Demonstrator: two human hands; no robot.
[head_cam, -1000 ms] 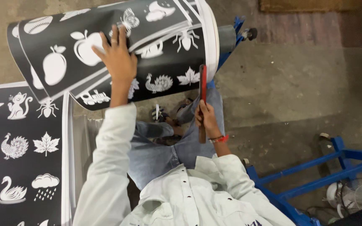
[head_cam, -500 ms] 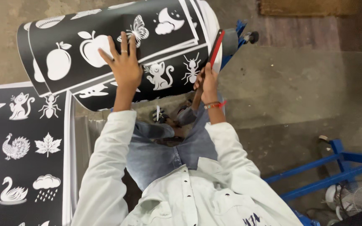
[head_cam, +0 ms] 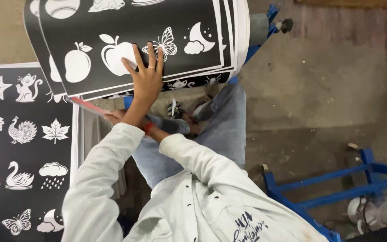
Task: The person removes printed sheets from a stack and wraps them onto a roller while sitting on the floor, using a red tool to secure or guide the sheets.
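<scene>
Since half a second ago my right hand (head_cam: 115, 116) crosses under my left arm, gripping the red stick (head_cam: 86, 105) below the curled black sheets (head_cam: 135, 27), while my left hand (head_cam: 146, 76), fingers spread, presses the top sheet flat so it cannot roll.

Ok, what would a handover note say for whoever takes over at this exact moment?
Left hand: open, palm flat against the curled stack of black picture sheets, holding it up.
Right hand: crossed under the left arm, closed on a red strip just below the stack's lower edge.
Things: another printed sheet lies flat at the left; a blue frame stands at the right.
Done: stack is lifted and bent back.
Left: the strip is in hand, not set down; the stack is not released.
</scene>
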